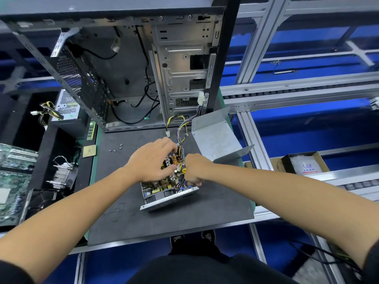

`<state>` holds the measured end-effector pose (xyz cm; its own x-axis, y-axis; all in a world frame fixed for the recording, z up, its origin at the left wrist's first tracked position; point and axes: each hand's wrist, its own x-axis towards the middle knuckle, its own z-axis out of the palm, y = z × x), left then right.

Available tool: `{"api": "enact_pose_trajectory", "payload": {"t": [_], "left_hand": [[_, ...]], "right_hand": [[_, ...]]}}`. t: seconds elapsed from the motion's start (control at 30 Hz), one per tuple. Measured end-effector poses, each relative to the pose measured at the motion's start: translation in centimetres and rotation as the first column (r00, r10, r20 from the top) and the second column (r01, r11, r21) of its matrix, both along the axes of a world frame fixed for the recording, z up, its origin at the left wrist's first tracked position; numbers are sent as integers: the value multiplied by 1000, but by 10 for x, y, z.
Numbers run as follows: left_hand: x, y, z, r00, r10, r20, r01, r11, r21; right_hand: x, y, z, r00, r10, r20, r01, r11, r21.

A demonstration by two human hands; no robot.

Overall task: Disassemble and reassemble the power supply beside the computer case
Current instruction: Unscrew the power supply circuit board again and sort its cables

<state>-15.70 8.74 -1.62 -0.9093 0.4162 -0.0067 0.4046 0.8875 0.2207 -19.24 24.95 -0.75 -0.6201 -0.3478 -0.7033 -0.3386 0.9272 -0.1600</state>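
The opened power supply point(164, 193) lies on the dark mat point(143, 218) in front of the computer case point(131, 74), its circuit board exposed. My left hand point(151, 160) rests on top of the board, fingers curved over the components. My right hand point(194, 168) grips a screwdriver with a yellow and black handle point(183, 168), pointed down into the supply. The grey metal cover point(215, 136) lies open to the right. A bundle of coloured wires point(181, 130) runs from the supply toward the case.
Several loose screws point(115, 148) lie on the mat at the left. A CPU chip point(89, 151), a RAM stick point(90, 131), a heatsink point(61, 173), a motherboard point(12, 181) and a second power supply point(65, 106) sit to the left. A cardboard box point(303, 162) is at the right.
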Motion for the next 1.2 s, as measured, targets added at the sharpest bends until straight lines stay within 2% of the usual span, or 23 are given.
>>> {"api": "enact_pose_trajectory", "payload": {"t": [0.13,0.43,0.77,0.9,1.2], "left_hand": [[0,0,0,1000,-2,-10,2,1000,-5],[0,-1,-1,1000,-10,-19,9,1000,-16],[0,0,-2,1000,-1,-30,0,1000,-10],[-1,0,-2,999,-2,-35,2,1000,-12],[-1,0,-2,999,0,-34,-1,1000,-22]], "right_hand": [[-2,1,0,995,-68,67,70,997,-21],[1,1,5,988,-132,86,138,988,-72],[0,-1,4,991,-103,86,109,992,-67],[-2,-1,6,984,-112,141,121,991,-59],[-2,2,5,977,-133,169,153,981,-115]]}}
